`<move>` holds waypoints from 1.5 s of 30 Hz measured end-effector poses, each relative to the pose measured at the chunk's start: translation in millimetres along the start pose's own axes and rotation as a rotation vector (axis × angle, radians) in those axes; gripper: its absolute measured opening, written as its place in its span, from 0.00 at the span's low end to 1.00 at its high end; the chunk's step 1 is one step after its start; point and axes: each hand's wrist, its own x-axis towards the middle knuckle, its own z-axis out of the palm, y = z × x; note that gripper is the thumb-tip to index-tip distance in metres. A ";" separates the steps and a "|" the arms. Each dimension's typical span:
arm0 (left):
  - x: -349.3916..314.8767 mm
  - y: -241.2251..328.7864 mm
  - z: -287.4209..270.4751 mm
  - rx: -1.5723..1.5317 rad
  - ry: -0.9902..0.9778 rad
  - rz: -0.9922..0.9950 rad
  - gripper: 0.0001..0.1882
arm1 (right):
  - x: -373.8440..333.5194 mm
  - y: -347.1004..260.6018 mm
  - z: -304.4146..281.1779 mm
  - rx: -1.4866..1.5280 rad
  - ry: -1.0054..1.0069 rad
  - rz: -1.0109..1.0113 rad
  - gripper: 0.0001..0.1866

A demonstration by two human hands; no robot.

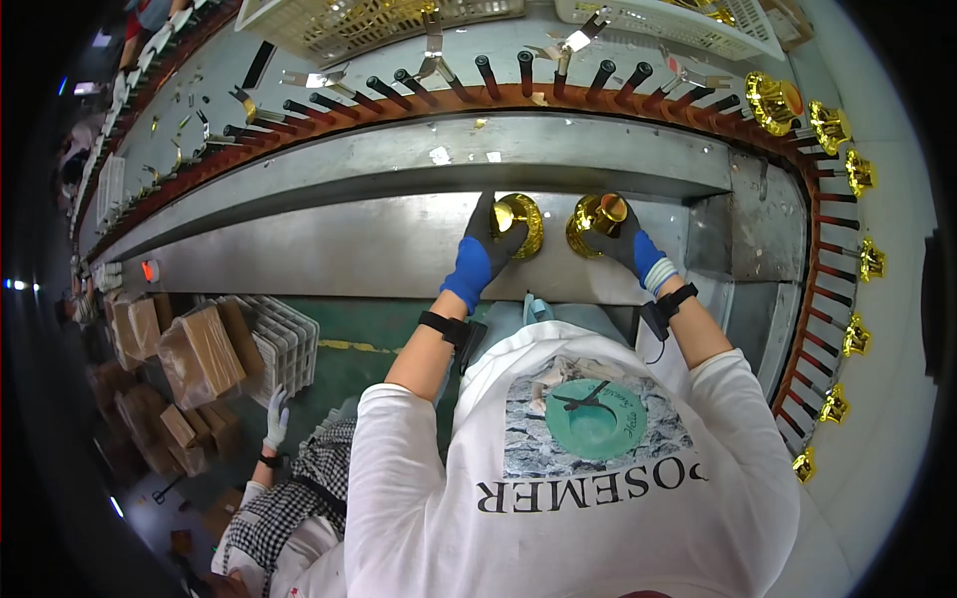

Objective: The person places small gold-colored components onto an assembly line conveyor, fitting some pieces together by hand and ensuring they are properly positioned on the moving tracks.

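Note:
Both my hands wear gloves with dark grey palms and blue cuffs. My left hand (480, 241) is closed round a shiny gold flared piece (531, 227) on the metal bench. A second gold flared piece (581, 217), its narrow neck tilted up with a copper-coloured opening, is gripped by my right hand (622, 245). The two pieces stand side by side, a small gap between them. Glove fingers hide part of each one.
Beyond the metal bench (329, 239) curves a conveyor with upright dark-tipped pegs (485, 75); at right several carry gold pieces (774, 103). White plastic crates (379, 32) stand behind. Cardboard boxes (199, 357) are stacked at left, near a co-worker in a checked apron (289, 508).

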 end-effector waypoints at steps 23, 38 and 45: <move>39.3 -84.9 -308.0 -0.109 0.385 -0.108 0.43 | 189.3 -71.7 380.5 -0.428 -0.054 -0.288 0.61; 26.7 146.8 -162.2 0.563 0.183 0.632 0.39 | 37.1 -149.2 87.5 -0.578 0.341 -0.632 0.29; 133.0 306.8 3.4 0.621 -0.046 0.880 0.47 | 36.4 -292.7 -141.0 -1.267 0.923 -0.893 0.29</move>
